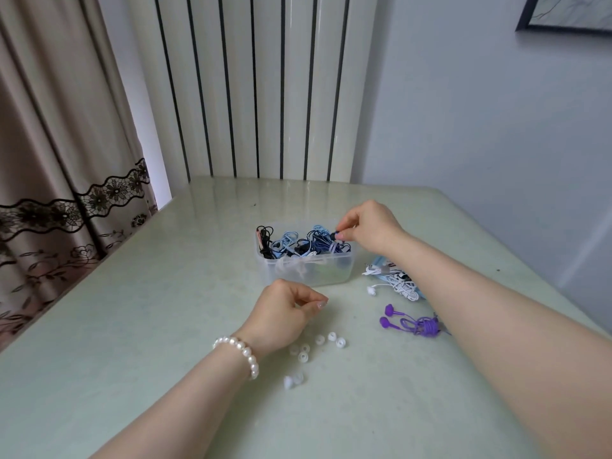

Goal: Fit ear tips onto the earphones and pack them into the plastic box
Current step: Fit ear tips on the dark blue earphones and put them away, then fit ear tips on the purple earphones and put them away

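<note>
A clear plastic box (pixel 265 265) stands mid-table, filled with coiled earphones in black, blue and white. My right hand (pixel 371 228) reaches over its right end, fingertips pinched on a dark blue earphone bundle (pixel 323 241) at the top of the pile. My left hand (pixel 284 313) rests on the table in front of the box, fingers curled loosely; nothing shows in it. Several translucent ear tips (pixel 319 341) lie scattered beside and under that hand. A purple earphone set (pixel 417 324) and a white earphone set (pixel 395 284) lie right of the box.
The pale green table (pixel 132 326) runs to a white striped radiator at the back. A curtain with black lace hangs at the left. A light blue item (pixel 379 261) lies under the white earphones, partly hidden by my right forearm.
</note>
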`<action>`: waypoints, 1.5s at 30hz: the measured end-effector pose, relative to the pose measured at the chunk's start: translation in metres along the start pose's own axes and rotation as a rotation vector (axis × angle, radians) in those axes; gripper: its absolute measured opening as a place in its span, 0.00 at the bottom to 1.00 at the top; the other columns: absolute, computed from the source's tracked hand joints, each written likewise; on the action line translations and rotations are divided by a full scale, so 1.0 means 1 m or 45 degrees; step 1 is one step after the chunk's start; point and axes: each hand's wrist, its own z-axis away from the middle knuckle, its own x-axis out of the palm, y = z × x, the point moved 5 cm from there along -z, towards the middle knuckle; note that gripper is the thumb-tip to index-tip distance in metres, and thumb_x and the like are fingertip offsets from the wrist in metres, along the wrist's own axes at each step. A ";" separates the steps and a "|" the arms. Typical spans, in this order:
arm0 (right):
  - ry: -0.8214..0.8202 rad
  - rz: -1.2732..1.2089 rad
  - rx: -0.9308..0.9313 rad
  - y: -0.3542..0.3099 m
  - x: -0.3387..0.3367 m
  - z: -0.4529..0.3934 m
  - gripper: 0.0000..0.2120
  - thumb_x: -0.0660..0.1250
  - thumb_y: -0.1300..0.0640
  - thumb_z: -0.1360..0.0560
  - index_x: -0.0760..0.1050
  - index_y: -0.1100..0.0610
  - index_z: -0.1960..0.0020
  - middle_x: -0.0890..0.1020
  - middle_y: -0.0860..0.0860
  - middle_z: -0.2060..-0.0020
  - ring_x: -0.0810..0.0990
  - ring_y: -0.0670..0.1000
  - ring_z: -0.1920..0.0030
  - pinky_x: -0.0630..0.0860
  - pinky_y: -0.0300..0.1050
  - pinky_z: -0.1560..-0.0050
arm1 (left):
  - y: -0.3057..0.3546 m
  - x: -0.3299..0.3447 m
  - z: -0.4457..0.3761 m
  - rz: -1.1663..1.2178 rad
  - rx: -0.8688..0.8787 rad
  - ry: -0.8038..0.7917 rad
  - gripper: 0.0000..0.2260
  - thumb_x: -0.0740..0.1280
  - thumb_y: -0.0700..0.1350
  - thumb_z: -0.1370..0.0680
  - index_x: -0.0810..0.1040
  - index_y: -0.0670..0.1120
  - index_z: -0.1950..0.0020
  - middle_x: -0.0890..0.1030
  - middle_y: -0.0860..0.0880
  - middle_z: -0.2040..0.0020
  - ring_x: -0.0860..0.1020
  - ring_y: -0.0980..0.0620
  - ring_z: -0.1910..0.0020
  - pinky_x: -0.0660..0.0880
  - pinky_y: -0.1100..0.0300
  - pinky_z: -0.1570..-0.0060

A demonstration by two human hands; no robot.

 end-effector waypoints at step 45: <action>0.103 -0.438 -0.106 0.045 -0.005 0.131 0.13 0.65 0.65 0.26 0.77 0.47 0.60 0.80 0.49 0.66 0.76 0.46 0.66 0.73 0.33 0.61 | 0.012 -0.043 0.017 -0.100 0.063 -0.207 0.05 0.74 0.37 0.32 0.83 0.46 0.64 0.83 0.54 0.69 0.76 0.63 0.69 0.72 0.73 0.62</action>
